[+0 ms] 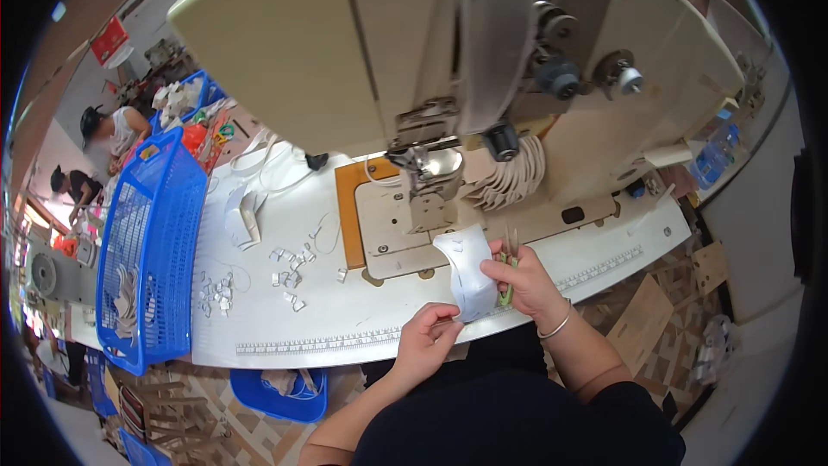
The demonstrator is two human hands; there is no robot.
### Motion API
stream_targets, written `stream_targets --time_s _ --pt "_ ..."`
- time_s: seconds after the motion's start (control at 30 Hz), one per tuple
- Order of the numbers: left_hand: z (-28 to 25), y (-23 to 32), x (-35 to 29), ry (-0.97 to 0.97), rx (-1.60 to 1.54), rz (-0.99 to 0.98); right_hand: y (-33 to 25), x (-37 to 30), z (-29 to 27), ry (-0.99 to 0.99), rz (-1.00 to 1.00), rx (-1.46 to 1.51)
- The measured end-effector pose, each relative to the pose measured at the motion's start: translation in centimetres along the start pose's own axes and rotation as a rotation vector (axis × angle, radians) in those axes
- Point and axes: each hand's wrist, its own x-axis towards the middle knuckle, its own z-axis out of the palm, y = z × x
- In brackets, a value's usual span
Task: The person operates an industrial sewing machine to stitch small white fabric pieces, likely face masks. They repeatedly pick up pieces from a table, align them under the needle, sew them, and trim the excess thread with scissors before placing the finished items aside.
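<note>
A white, curved fabric piece [467,269] hangs over the front of the sewing machine bed, held between my two hands. My left hand [424,343] pinches its lower corner with closed fingers. My right hand [531,286], with a bangle at the wrist, grips its right side, thumb on top. Small green-handled scissors [511,246] are tucked in the same hand, blades pointing away from me. Just beyond the fabric are the machine's presser foot and needle area [427,174]. What lies between my left fingertips is partly hidden.
The sewing machine [285,43] fills the far side. On the white table [285,311] lie many small white pieces [289,267], a folded white piece [243,217] and a printed ruler strip. A blue basket [168,250] stands left; a blue bin [280,397] sits below. Other people work far left.
</note>
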Motion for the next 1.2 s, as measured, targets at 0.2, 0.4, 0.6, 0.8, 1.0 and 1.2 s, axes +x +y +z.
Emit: stream_targets --time_s 0.2,0.4,0.6,0.8,1.0,1.2 --pt "-0.2 1.1 1.4 0.005 -0.338 -0.187 2.0 0.5 1.0 -0.024 -0.007 0.005" --pt "-0.5 1.2 1.6 -0.065 -0.435 -0.265 1.4 1.0 1.4 -0.028 0.049 0.022" --pt "-1.4 1.8 1.4 -0.020 -0.647 -0.355 2.8 1.9 0.6 0.129 0.072 0.349" --pt "-2.2 0.9 1.2 0.054 -0.521 -0.268 3.6 0.9 -0.8 0.088 0.132 0.419" --pt "-2.1 0.3 0.9 -0.191 -0.135 -0.206 2.5 0.5 -0.2 0.030 0.049 0.238" --pt "-9.4 1.2 3.2 0.431 0.926 0.231 -0.5 -0.1 -1.2 -0.057 0.094 0.015"
